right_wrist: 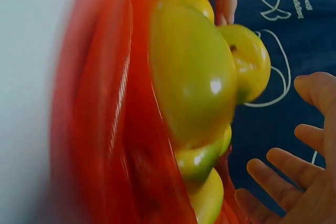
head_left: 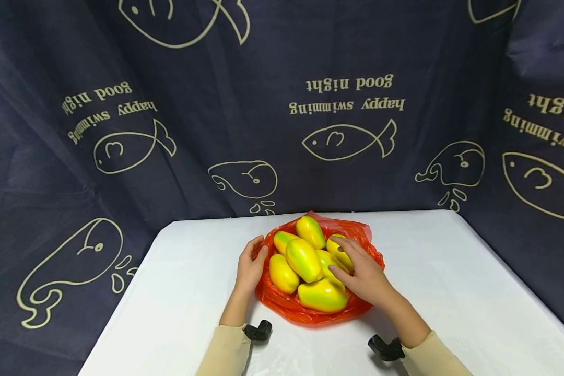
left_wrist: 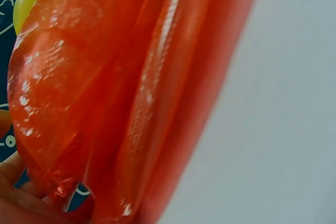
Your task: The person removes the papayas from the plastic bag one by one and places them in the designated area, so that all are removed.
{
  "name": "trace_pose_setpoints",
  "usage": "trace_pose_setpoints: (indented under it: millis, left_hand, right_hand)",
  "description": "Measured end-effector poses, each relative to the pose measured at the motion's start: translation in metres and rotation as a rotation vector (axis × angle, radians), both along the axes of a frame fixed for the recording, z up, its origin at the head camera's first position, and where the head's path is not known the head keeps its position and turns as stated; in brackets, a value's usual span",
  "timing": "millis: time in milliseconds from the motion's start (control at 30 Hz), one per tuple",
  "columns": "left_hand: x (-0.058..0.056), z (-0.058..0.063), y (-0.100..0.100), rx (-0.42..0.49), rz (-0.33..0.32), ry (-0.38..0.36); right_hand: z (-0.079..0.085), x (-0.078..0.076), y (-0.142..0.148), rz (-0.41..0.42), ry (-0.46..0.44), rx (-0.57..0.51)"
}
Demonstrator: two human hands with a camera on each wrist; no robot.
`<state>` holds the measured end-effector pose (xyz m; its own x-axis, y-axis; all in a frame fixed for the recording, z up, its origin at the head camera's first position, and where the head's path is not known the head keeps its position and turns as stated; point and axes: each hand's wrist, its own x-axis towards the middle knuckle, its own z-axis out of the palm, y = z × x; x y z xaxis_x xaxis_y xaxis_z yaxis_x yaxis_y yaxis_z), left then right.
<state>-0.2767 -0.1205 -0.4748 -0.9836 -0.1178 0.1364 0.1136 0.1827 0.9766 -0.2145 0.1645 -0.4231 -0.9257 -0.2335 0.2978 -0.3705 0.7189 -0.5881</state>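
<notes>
Right hand (head_left: 365,274): unclenched, fingers spread, poised over the right side of the fruit group; right wrist view shows a gap between most of its fingers and the fruits. Left hand (head_left: 250,267): fingers loosely curved, thumb standing apart from them, at the left edge of the bag; contact with the film cannot be judged with certainty.

Fruits (head_left: 304,260): elongated, glossy, yellow with green patches; at least seven visible in the head view, some partly covered by neighbours or by the right hand. Piled together inside the red plastic bag (head_left: 291,313), one lying on top at the centre. Bag mouth is wide open, its crumpled, translucent rim spread around the pile. Left wrist view is filled mostly by the bag's folded side.

Bag rests on a white table (head_left: 169,313), toward the far edge. Black devices (head_left: 259,331) on both wrists, beside beige sleeves (head_left: 225,351). Behind the table: dark blue curtain (head_left: 244,94) with pale fish and whale outlines; lettering, upside down in the head view, reads "good night" and "happy swimming".
</notes>
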Motion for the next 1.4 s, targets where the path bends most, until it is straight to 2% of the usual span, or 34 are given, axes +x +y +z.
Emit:
trace_pose_setpoints:
  millis: [133,267,433,567,833,1167,1400]
  left_hand:
    - [0.0,-0.003,0.002,0.018,0.003,-0.012]
    - [0.001,-0.002,0.003,0.059,0.012,-0.011]
    - [0.001,-0.005,0.002,0.132,0.013,-0.007]
    - [0.0,-0.009,0.001,0.144,0.01,0.002]
    - [0.004,-0.016,0.002,0.204,-0.004,0.011]
    - [0.005,-0.017,0.004,0.21,-0.003,-0.035]
    - [0.006,-0.017,0.003,0.196,0.013,-0.025]
  right_hand:
    - [0.0,0.0,-0.008,0.009,-0.015,-0.006]
    - [0.0,-0.001,-0.016,0.033,-0.031,-0.027]
    - [-0.001,-0.005,-0.026,0.057,-0.105,-0.076]
    - [0.0,-0.009,-0.036,0.047,-0.146,-0.09]
    - [-0.003,-0.016,-0.055,0.018,-0.134,-0.035]
    - [-0.006,-0.023,-0.067,0.012,-0.106,-0.024]
    - [-0.008,-0.024,-0.072,0.017,-0.104,-0.014]
